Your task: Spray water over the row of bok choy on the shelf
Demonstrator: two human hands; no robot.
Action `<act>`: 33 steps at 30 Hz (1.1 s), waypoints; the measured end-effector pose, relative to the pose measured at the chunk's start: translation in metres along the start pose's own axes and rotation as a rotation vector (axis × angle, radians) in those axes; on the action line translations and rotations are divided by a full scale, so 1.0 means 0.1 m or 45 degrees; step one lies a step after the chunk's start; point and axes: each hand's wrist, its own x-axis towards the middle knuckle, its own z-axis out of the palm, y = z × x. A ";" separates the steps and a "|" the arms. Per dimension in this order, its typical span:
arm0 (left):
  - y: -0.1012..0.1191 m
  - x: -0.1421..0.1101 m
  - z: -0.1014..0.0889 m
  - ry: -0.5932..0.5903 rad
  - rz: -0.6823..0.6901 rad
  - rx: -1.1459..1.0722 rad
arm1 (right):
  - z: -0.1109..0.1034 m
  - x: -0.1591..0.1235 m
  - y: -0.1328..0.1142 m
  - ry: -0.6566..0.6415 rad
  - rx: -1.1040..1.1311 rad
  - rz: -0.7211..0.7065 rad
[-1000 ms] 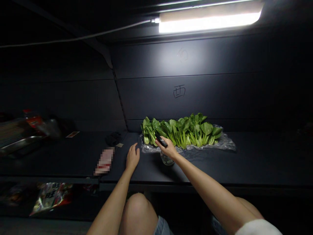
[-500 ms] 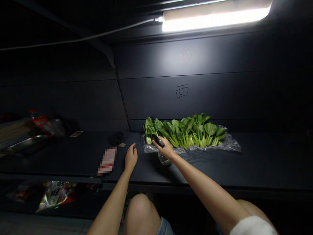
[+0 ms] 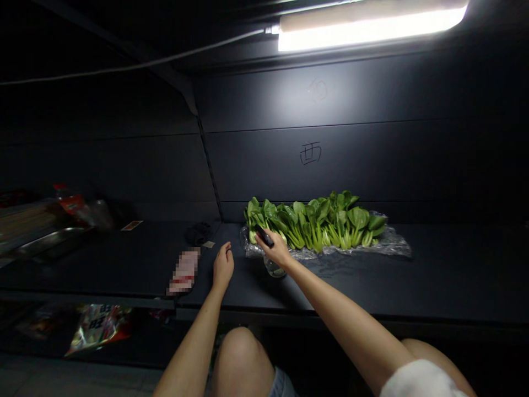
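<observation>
My right hand [image 3: 280,251] is wrapped round the neck of a spray bottle [image 3: 274,268] with a black trigger head and a clear body. Its nozzle points up and left, close to the leftmost greens. Behind it, a row of bok choy [image 3: 318,225] lies side by side, leaves toward the back panel, on a crumpled clear plastic sheet [image 3: 394,243]. Left of the bottle, my left hand [image 3: 223,267] rests on the dark shelf [image 3: 351,281], holding nothing, its fingers loosely bent and a little apart.
A blurred-out pinkish item [image 3: 184,271], a dark crumpled bundle [image 3: 199,234] and a small card [image 3: 131,225] lie to the left. Farther left is a metal tray [image 3: 49,241] near red packaging. Snack bags [image 3: 99,325] sit below. A tube lamp [image 3: 372,27] glows overhead.
My right hand and the spray bottle have shifted slightly left relative to the bok choy. The whole view has drifted a little; my left hand stays in place on the shelf.
</observation>
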 end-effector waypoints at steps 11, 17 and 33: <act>-0.02 0.00 0.00 0.012 0.009 0.008 | 0.06 0.02 0.04 0.058 0.023 0.039; -0.01 0.00 0.00 0.008 0.004 0.018 | 0.04 0.00 0.01 0.081 0.082 0.015; -0.04 0.00 0.02 0.001 0.021 0.029 | -0.23 -0.13 0.18 0.245 0.096 0.046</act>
